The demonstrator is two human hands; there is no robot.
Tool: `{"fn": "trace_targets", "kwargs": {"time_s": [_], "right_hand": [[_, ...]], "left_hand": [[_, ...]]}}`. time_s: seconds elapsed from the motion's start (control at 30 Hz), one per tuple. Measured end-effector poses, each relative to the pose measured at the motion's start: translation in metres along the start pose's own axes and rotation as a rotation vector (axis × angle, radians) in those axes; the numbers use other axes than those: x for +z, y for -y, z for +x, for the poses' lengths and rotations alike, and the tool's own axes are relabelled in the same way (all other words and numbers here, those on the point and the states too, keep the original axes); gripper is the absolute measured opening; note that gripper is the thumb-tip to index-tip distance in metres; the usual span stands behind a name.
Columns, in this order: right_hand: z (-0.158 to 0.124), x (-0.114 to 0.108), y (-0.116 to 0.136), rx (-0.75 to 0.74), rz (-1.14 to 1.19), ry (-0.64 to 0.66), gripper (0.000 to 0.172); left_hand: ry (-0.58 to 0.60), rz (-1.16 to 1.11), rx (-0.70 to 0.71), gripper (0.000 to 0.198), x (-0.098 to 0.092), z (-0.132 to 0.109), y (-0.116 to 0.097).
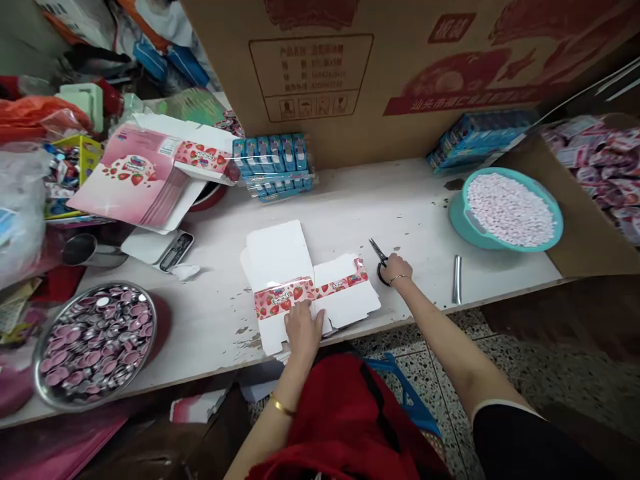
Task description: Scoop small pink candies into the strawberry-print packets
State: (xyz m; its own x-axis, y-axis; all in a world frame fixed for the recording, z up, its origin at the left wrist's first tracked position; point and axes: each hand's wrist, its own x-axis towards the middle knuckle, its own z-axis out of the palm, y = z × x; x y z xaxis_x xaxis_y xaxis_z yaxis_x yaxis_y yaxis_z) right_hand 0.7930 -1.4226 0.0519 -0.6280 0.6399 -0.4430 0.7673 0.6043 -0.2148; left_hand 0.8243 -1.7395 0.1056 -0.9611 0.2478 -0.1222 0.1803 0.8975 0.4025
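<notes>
Flattened white cartons [280, 253] with a red strawberry-print band lie stacked at the front of the table. My left hand [304, 330] rests on their lower part, fingers stretched out and thumb apart, pressing nothing into its palm. To the right, my right hand [397, 268] is closed at the black handles of a pair of scissors [379, 250]. The blades point away from me, toward the back left, and lie close to the tabletop. Part of the handles is hidden under my fingers.
A teal basin [465, 223] of small pale pieces and a metal strip [457, 280] are at the right. Left are a steel bowl [150, 333] of pink-and-silver items, a scale [150, 247] and pink printed sheets [130, 173]. Blue packs [273, 157] stand before a large cardboard box [390, 80].
</notes>
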Motion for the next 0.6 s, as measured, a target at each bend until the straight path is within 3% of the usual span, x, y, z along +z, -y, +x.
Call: {"fn": "trace_targets", "kwargs": {"time_s": [0.1,0.2,0.27,0.33,0.4,0.43,0.6], "right_hand": [[-0.006,-0.016,-0.01,-0.016,0.102,0.011,0.037],[-0.036,-0.035,-0.017,-0.09,0.3,0.073,0.037],[-0.068,-0.046,-0.016,-0.18,0.57,0.276,0.046],[-0.1,-0.052,-0.01,-0.282,0.773,0.595,0.051],[-0.127,-0.052,0.0,-0.369,0.734,0.87,0.05],[-0.136,-0.05,0.006,-0.399,0.656,0.947,0.05],[-0.146,-0.025,0.044,-0.433,0.375,1.058,0.054]], "left_hand": [[-0.013,0.045,-0.013,0.015,0.014,-0.004,-0.007],[-0.025,-0.05,-0.048,0.016,0.016,-0.003,-0.008],[-0.056,-0.204,-0.116,0.015,0.013,-0.005,-0.007],[-0.052,-0.411,-0.202,0.015,0.011,-0.01,-0.006],[-0.005,-0.607,-0.273,0.016,0.009,-0.017,-0.005],[0.014,-0.68,-0.3,0.017,0.008,-0.02,-0.005],[0.016,-0.779,-0.31,0.02,0.007,-0.025,-0.006]]}}
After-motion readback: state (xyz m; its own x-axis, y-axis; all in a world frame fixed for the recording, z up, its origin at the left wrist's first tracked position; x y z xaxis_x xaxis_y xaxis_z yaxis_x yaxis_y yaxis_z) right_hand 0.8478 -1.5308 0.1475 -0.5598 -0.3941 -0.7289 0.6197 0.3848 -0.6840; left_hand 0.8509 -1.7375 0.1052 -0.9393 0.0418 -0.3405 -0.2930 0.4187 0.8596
